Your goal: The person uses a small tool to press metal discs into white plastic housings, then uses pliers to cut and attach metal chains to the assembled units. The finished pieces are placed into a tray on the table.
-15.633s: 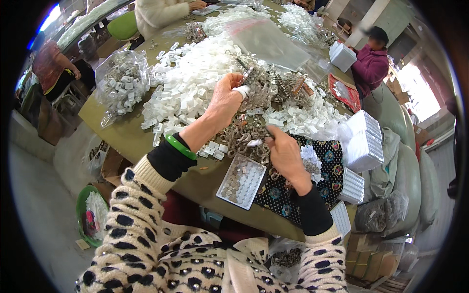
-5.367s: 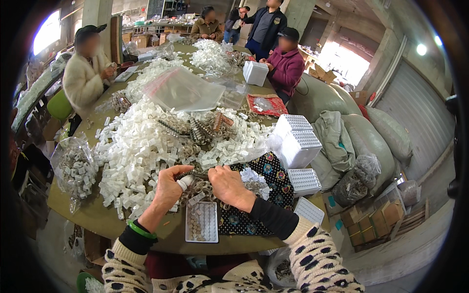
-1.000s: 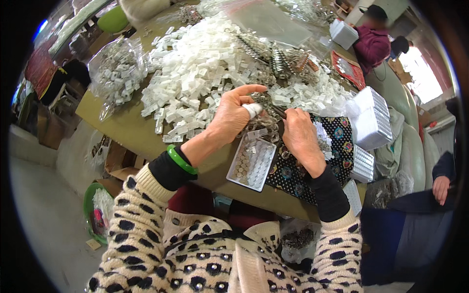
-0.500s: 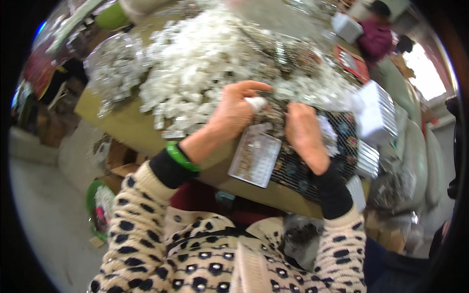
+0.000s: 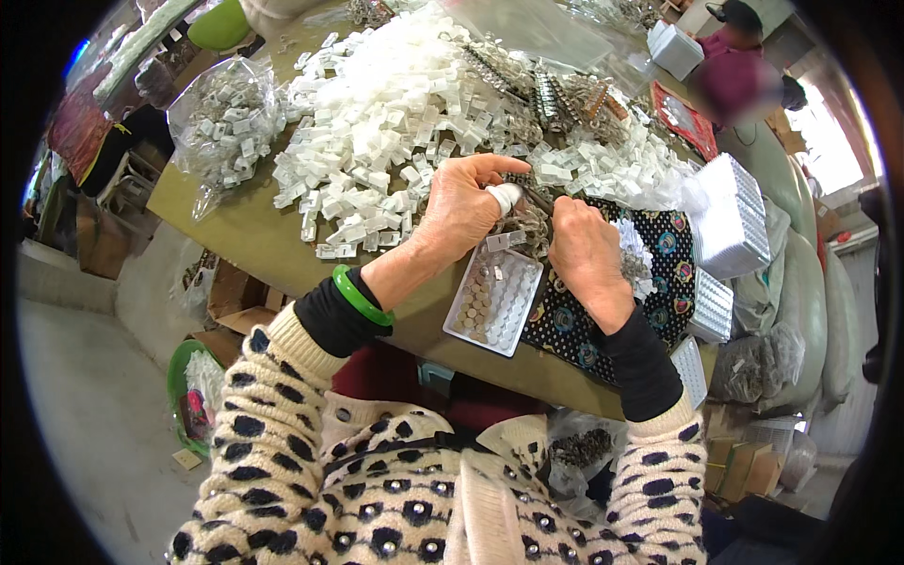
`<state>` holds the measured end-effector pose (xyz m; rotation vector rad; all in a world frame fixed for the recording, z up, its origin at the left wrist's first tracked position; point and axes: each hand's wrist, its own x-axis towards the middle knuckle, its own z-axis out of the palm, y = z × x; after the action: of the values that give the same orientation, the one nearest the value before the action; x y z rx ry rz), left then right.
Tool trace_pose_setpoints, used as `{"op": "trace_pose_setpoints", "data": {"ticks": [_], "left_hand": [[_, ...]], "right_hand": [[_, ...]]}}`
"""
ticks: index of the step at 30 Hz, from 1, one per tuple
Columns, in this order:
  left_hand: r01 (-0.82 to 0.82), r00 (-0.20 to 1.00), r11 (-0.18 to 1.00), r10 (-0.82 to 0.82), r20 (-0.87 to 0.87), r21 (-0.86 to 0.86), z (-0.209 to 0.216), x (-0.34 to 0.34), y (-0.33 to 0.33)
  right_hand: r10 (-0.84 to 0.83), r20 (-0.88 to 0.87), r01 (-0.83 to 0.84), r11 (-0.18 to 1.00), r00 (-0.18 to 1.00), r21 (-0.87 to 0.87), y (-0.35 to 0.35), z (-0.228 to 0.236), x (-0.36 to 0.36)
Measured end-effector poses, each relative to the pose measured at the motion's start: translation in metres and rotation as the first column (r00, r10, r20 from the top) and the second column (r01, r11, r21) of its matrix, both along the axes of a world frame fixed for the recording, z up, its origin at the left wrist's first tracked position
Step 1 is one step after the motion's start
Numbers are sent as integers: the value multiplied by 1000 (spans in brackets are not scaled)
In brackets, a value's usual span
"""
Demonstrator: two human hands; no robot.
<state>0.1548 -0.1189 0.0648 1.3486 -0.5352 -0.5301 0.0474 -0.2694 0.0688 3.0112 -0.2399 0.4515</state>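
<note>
My left hand (image 5: 459,209), with white wrapping on a finger, bends over the work in the middle of the table. Its index finger reaches over a dark, metallic-looking strip (image 5: 520,179). Close by on the right, my right hand (image 5: 589,252) is closed, fingers curled; what it grips is hidden. A thin dark rod-like piece (image 5: 539,200) runs between the two hands. Just below them lies a white plastic tray (image 5: 516,325) with rows of hollows; small round tan pieces (image 5: 474,306) fill its left side. Brownish small parts (image 5: 529,228) are heaped between the hands.
A large heap of clear white plastic pieces (image 5: 377,122) covers the far table. Left of it lies a filled clear bag (image 5: 226,118). Patterned black cloth (image 5: 565,330) and stacked white trays (image 5: 730,217) are at right. Another person (image 5: 739,71) is at the far right.
Both hands stay at nearly the same place, with slight finger movement. The view is sharper now, and the person at the far right has shifted position.
</note>
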Motion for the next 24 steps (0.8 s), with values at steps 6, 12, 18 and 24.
{"op": "trace_pose_setpoints", "data": {"ticks": [6,12,18,24], "left_hand": [[-336,774,940,242,585,56,-4,-7,-6],[25,997,999,-28,-66,-47,-1,2,-2],[113,990,993,-116,-76,-43,3,-1,1],[142,990,990,-141,-6,10,1,1,0]], "right_hand": [[-92,-46,95,993,995,69,5,-3,3],[-41,-72,41,999,997,4,-21,1,-7],[-45,-41,50,991,998,121,-15,6,-7],[-6,-9,7,995,1000,101,-5,5,-6]]}}
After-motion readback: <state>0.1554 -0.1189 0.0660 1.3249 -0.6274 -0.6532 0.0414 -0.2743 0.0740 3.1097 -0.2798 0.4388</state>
